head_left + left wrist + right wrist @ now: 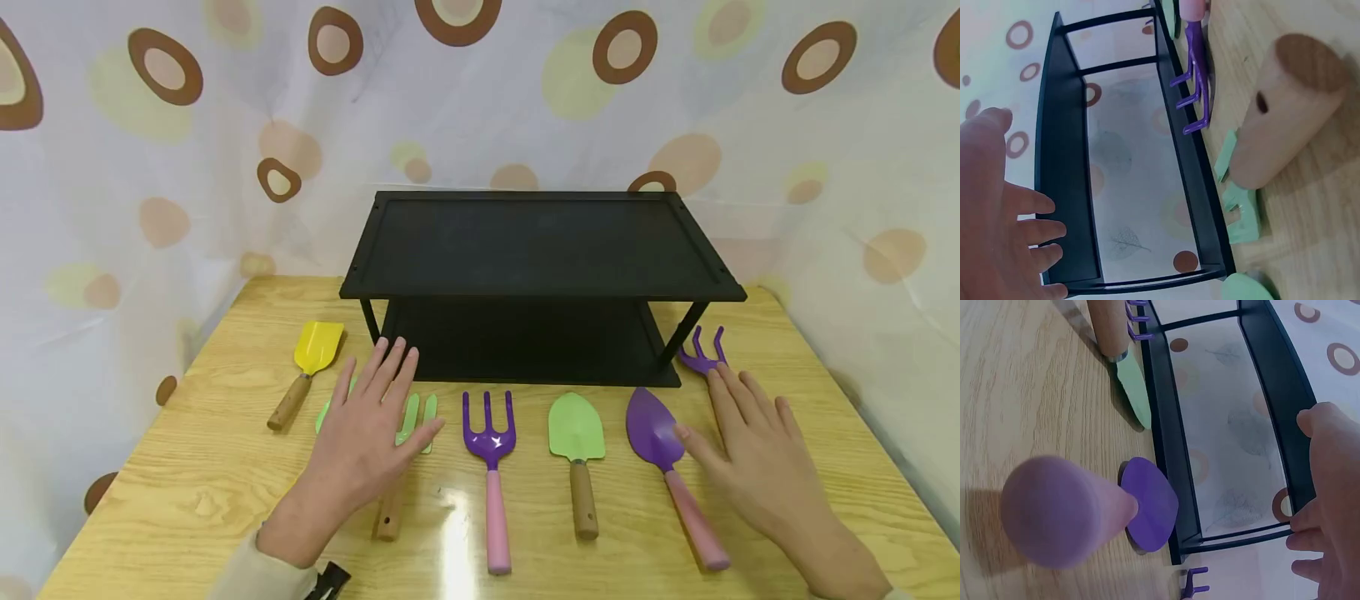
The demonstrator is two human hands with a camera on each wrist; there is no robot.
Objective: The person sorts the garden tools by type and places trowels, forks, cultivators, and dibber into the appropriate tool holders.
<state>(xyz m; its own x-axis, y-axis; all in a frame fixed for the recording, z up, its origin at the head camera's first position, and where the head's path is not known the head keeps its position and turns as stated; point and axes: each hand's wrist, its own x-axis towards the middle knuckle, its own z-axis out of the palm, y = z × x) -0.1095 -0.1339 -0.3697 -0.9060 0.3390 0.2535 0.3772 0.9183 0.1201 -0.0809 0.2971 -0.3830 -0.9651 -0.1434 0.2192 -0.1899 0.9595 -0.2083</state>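
Observation:
My left hand [363, 446] is held with its fingers spread over a green fork [410, 417] with a wooden handle, hiding part of it. Beneath the same hand, a second green tool [322, 417] is mostly covered. My right hand [757, 462], fingers extended, hovers over a purple cultivator [699, 362] whose lower part is hidden. Near its thumb lies a purple trowel [651, 429] with a pink handle. Between the hands are a purple fork [490, 442] with a pink handle and a green trowel [576, 427] with a wooden one. Neither hand grips anything.
A black two-tier rack [540, 246] stands at the back of the wooden table [187, 500], behind the row of tools. To its left lies a yellow shovel [318, 346] with a wooden handle. A patterned curtain [480, 108] surrounds the table's back and sides.

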